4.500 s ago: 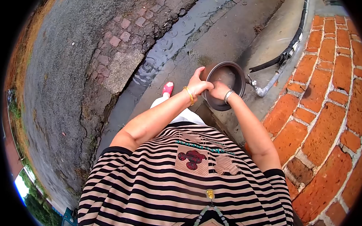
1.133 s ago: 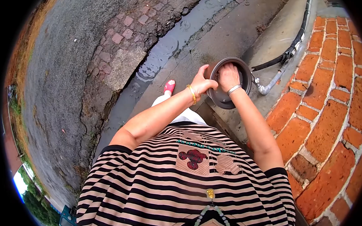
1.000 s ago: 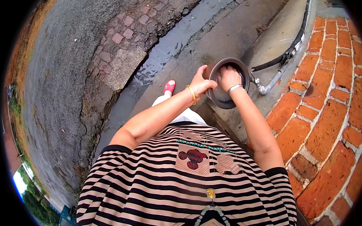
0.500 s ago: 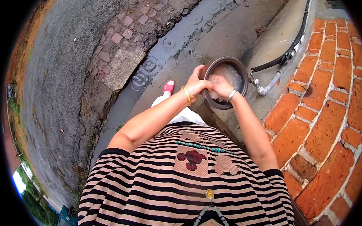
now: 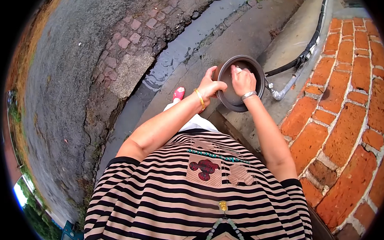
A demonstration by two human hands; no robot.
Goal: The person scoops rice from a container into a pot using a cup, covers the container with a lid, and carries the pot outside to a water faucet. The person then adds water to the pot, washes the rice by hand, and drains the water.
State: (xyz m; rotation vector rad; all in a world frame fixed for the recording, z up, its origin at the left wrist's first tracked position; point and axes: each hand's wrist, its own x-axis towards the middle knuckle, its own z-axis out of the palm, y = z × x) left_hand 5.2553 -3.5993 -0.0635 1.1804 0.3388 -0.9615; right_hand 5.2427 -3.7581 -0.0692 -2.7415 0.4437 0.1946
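My left hand grips the left side of a round dark brown pot, its thumb over the rim and its fingers around the outer wall. The pot is tilted, with its mouth facing up toward me. Inside it is my right hand, fingers bunched near the far inner wall. A small whitish bit shows at those fingertips; I cannot make out what it is. The inner wall and bottom look wet and greyish brown. A metal tap on a grey pipe stands close to the pot's right side.
A shallow gutter of grey water runs diagonally past a concrete ledge. A black hose lies along the wall's foot. At the right rises an orange brick wall. A red shoe stands on the ledge beside the gutter.
My right hand has moved up and right inside the pot, its fingers now near the far wall. The cloudy swirling water in the pot has mostly gone. The pot has shifted slightly upward.
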